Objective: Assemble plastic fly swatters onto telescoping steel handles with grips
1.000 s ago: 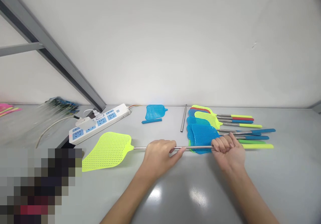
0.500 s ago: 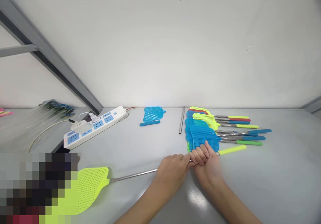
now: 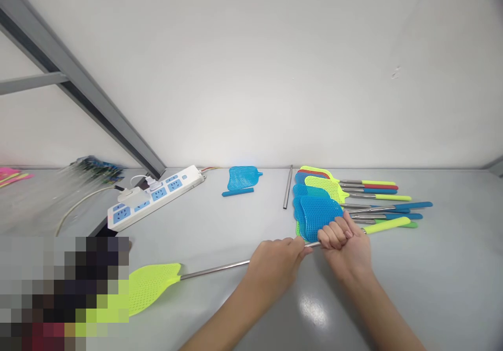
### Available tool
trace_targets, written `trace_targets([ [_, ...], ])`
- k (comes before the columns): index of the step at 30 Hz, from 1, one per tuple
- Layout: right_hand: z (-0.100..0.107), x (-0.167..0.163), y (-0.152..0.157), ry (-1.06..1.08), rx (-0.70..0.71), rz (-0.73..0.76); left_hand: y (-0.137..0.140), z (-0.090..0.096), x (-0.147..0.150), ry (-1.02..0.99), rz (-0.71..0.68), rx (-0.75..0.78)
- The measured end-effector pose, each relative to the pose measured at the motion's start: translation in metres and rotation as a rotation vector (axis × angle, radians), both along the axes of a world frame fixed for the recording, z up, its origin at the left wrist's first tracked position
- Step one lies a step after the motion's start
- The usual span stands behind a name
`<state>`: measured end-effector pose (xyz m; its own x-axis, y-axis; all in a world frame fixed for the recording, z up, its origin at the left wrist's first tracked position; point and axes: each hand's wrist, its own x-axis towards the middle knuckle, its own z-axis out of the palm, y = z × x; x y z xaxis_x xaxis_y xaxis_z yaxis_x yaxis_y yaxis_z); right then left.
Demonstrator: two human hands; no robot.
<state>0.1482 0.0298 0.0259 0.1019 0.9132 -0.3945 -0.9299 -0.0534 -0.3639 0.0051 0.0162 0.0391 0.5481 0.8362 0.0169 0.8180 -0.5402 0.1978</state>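
Note:
A yellow-green fly swatter [image 3: 155, 287] with a long metal rod lies slantwise across the front, its head at the left and its yellow grip at the right. Around the middle of the rod, my left hand [image 3: 277, 261] is closed. My right hand [image 3: 348, 243] is wrapped round the rod just short of the grip, with a short stretch of bare metal showing between the hands. Behind my right hand lies a pile of fly swatters [image 3: 320, 217] in blue, yellow, red and green, their grips pointing right.
A loose blue swatter head [image 3: 243, 177], a blue grip [image 3: 238, 192] and a metal rod [image 3: 288, 187] lie near the wall. Left of them stands a white power strip [image 3: 157, 199] with plugs and a cable. Clear plastic bags [image 3: 84, 183] lie farther left; the lower left corner is pixelated.
My right hand has slid right and slightly up, away from my left hand, baring rod between them. The yellow grip has shifted right and up. The view has turned a little left.

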Motion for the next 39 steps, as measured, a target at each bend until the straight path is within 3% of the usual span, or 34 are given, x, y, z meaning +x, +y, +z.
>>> trace_targets([
  [15,0.004,0.04,0.01,0.035,-0.082,-0.104,0.006,0.006,-0.015,-0.015,-0.012,-0.016],
  [24,0.003,0.031,0.009,0.043,-0.055,-0.119,0.006,0.002,-0.019,-0.078,0.022,-0.003],
  [34,0.0,0.027,0.006,0.039,-0.012,-0.174,0.002,-0.009,-0.006,-0.104,0.098,0.144],
  [39,-0.004,0.019,0.006,0.111,-0.02,-0.153,0.003,-0.012,-0.007,-0.155,0.161,0.307],
])
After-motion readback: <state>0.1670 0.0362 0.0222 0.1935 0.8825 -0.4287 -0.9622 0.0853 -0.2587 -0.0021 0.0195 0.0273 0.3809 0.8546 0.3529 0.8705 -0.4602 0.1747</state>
